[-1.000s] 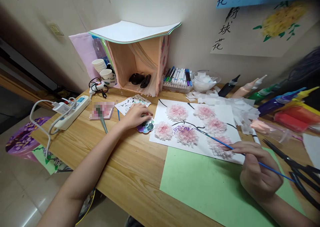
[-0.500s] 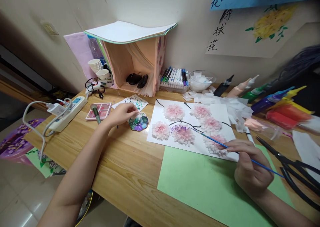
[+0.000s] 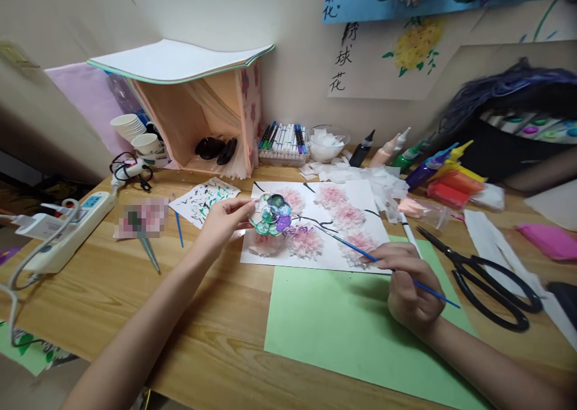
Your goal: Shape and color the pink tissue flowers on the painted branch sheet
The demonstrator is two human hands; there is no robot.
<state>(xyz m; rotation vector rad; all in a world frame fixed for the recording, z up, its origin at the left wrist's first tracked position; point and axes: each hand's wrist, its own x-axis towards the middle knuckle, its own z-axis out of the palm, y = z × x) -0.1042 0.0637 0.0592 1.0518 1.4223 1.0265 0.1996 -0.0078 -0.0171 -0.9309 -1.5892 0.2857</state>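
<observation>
My left hand [image 3: 228,220] pinches the rim of a small flower-shaped paint palette [image 3: 273,215] smeared with green, white and purple paint. The palette is lifted and tilted over the left part of a white sheet [image 3: 252,257]. My right hand [image 3: 415,284] is closed around a thin blue paintbrush [image 3: 435,294], its tip pointing left over the sheet near a painted black branch [image 3: 311,220]. Several pink ruffled paper flowers [image 3: 349,216] lie on the sheet, and one flower [image 3: 305,241] carries purple paint. Under the sheet lies green paper [image 3: 333,326].
Black scissors [image 3: 478,272] lie at the right. Behind the sheet are markers [image 3: 283,139], a glass bowl [image 3: 328,144] and paint bottles [image 3: 362,149]. A peach box [image 3: 252,118] stands at the back left. A power strip [image 3: 67,232], another blue brush [image 3: 179,229] and a paint-dabbed paper [image 3: 193,202] lie left.
My left hand has picked the palette up off the table and brought it right, over the sheet. My right hand still holds the brush. The camera view has turned to the right.
</observation>
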